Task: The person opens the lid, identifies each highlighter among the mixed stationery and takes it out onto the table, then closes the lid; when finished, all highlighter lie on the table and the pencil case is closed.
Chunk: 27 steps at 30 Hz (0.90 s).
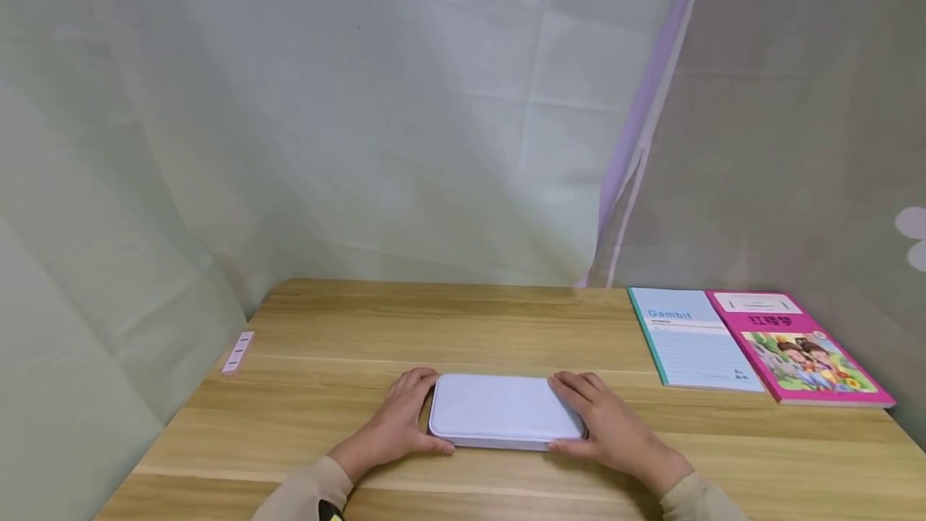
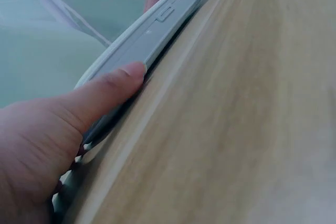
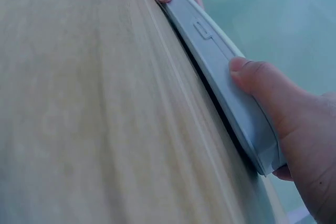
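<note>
A flat white rectangular case (image 1: 502,408) with rounded corners lies at the front middle of the wooden table. My left hand (image 1: 403,423) grips its left end, thumb at the near edge and fingers round the far corner. At the right end my right hand (image 1: 611,428) holds it the same way, thumb in front and fingertips over the far corner. Both wrist views show the case's grey front side, with a small latch (image 2: 165,14) set in it between the thumbs. A thin dark gap runs under the case's lower edge (image 3: 210,95).
To the right lie a light blue notebook (image 1: 694,344) and a pink picture book (image 1: 803,348) side by side. A small pale strip with dark marks (image 1: 238,352) sits at the table's left edge. Pale cloth curtains (image 1: 434,143) hang behind and beside the table (image 1: 448,328).
</note>
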Motion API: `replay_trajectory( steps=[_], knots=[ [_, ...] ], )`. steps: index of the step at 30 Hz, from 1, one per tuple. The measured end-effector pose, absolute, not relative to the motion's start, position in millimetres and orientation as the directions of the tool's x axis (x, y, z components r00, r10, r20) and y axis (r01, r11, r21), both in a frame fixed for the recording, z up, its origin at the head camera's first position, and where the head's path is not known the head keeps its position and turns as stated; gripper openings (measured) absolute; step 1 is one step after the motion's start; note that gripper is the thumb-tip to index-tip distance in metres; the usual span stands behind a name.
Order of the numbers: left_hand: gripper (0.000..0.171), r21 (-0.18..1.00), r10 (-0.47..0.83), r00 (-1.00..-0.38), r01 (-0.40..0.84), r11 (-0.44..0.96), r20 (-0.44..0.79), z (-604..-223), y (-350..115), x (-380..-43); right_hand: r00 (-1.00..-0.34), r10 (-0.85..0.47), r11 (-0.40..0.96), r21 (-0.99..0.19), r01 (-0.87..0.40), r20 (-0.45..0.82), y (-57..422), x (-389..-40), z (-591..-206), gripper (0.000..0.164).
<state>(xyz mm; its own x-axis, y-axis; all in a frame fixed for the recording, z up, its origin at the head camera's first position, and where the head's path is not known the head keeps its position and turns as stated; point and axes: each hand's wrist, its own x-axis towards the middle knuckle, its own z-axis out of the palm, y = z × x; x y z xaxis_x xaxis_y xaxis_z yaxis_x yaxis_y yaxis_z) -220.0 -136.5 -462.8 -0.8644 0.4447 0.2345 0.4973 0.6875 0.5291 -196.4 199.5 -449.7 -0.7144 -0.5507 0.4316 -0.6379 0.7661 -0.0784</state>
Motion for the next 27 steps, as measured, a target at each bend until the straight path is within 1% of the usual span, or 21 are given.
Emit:
replay_trajectory(
  steps=[13,20,27],
  knots=[
    [0.097,0.555,0.429,-0.878,0.469,0.687,0.211,-463.1,-134.6,-218.2,-0.717,-0.573,0.768,-0.046,-0.639,0.398,198.2,-194.8,-447.0,0.079],
    [0.098,0.553,0.410,-0.887,0.456,0.698,0.214,-463.7,-134.2,-218.6,-0.718,-0.559,0.762,-0.084,-0.642,0.414,197.3,-195.6,-447.4,0.079],
    [0.099,0.550,0.407,-0.885,0.462,0.696,0.228,-464.5,-133.6,-219.1,-0.714,-0.555,0.760,-0.089,-0.644,0.426,199.3,-197.2,-450.1,0.079]
  ],
)
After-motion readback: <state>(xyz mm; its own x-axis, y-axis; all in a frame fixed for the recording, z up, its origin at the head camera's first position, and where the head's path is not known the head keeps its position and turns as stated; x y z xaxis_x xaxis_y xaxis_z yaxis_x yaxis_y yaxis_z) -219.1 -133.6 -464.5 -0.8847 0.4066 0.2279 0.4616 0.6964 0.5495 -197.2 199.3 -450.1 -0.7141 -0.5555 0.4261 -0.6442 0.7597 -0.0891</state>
